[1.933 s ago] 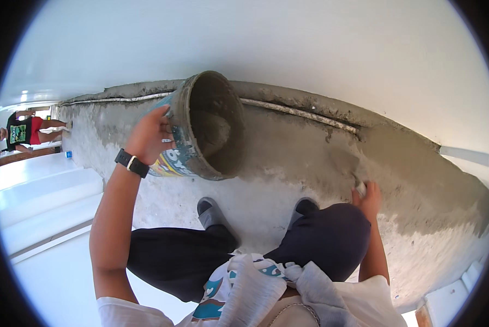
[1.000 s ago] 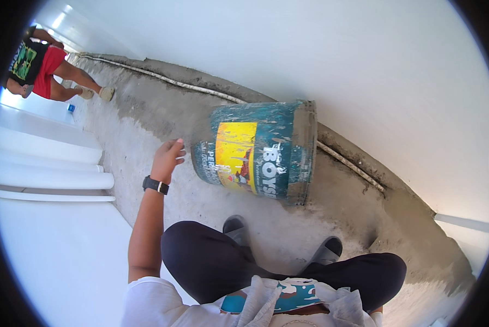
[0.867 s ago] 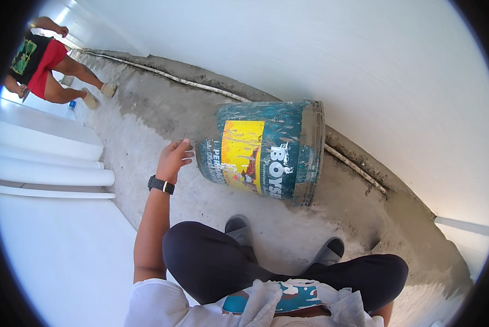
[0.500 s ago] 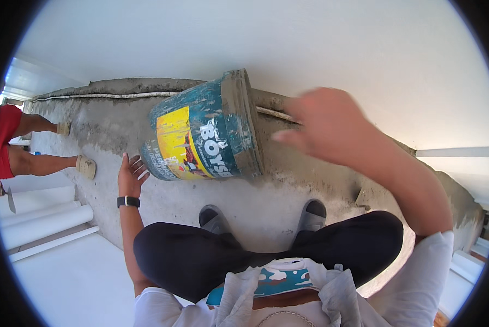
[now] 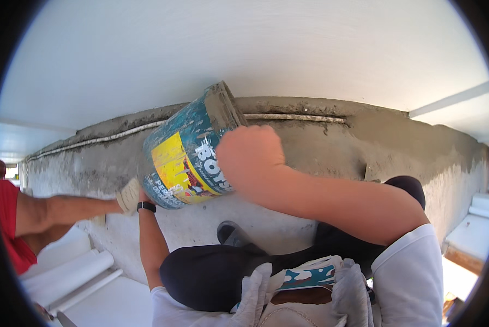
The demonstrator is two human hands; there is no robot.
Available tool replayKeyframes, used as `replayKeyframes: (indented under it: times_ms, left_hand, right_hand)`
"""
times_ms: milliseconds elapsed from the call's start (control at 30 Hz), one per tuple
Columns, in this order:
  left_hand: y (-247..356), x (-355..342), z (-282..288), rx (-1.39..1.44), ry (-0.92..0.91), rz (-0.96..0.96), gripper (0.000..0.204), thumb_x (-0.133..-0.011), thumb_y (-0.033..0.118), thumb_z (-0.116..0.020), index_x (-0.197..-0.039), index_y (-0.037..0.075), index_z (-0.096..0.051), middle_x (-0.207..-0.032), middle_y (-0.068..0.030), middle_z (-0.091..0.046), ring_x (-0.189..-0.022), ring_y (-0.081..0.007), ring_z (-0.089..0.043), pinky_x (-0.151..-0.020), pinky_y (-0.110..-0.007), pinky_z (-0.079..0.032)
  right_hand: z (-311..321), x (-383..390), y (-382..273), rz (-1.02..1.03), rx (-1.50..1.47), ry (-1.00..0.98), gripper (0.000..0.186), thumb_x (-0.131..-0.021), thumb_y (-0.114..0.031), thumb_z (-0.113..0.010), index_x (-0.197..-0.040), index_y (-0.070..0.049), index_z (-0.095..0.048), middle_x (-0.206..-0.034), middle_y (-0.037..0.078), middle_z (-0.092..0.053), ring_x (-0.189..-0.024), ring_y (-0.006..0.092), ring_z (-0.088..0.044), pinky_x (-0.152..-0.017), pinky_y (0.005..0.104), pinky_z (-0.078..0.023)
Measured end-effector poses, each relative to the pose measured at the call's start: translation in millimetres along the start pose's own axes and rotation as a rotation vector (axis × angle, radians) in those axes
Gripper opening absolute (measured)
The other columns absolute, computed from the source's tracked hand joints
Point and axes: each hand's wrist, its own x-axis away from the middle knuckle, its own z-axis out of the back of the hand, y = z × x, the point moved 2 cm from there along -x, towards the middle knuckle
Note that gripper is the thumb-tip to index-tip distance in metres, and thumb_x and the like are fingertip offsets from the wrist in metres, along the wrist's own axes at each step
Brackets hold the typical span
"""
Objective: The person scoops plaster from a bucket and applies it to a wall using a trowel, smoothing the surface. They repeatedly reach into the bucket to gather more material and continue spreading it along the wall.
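Note:
A teal bucket [image 5: 192, 163] with a yellow label lies tipped on its side in front of me, its mortar-smeared mouth facing up and to the right. My right hand [image 5: 250, 158], slightly blurred, is curled closed over the near side of the mouth. Its fingertips are turned away, so what they grip, if anything, is hidden. At the bucket's base, my left hand [image 5: 143, 196] is mostly hidden behind the bucket, with only the part above the black wristband showing.
A white wall rises beyond a strip of grey mortar [image 5: 419, 139], with a thin pipe [image 5: 293, 116] along its foot. A co-worker's leg [image 5: 72, 209] and pale shoe [image 5: 129, 196] are close to my left hand. White rolls [image 5: 75, 272] lie at lower left.
My right hand has come left from beyond the mouth to over the bucket's near rim. My left hand has gone behind the base. The co-worker's leg now shows nearer the bucket; my view has shifted.

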Motion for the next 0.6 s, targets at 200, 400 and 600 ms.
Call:
replayKeyframes:
  times_ms: [200,400,600]
  left_hand:
    - [41.8,-58.2,-19.8,-0.181,0.046,-0.015,0.052,-0.103,0.045,-0.046,-0.140,0.009,-0.053,-0.140,-0.0092,-0.059,-0.124,-0.0273,-0.058,-0.103,-0.043,-0.048]
    - [39.4,-71.8,-24.9,-0.233,0.077,0.024,0.053,-0.103,0.045,-0.047,-0.140,0.009,-0.053,-0.140,-0.0090,-0.059,-0.124,-0.0271,-0.058,-0.103,-0.043,-0.048]
    - [42.2,-67.6,-29.9,-0.254,0.106,0.054,0.053,-0.103,0.045,-0.047,-0.141,0.009,-0.053,-0.140,-0.0089,-0.059,-0.124,-0.0269,-0.058,-0.103,-0.043,-0.048]
  right_hand:
    - [-24.7,50.4,24.2,-0.299,-0.186,-0.023,0.046,-0.087,-0.050,-0.069,-0.084,-0.004,-0.070,-0.082,0.015,-0.070,-0.078,0.0330,-0.070,-0.065,0.0427,-0.055]
    - [-45.6,47.9,18.2,-0.280,-0.104,0.210,0.055,-0.086,-0.057,-0.068,-0.087,-0.002,-0.067,-0.087,0.018,-0.069,-0.080,0.0337,-0.070,-0.065,0.0431,-0.055]
    - [-41.8,30.3,24.8,-0.342,-0.264,-0.009,0.050,-0.086,-0.054,-0.069,-0.086,-0.004,-0.068,-0.083,0.016,-0.070,-0.078,0.0326,-0.071,-0.065,0.0431,-0.056]
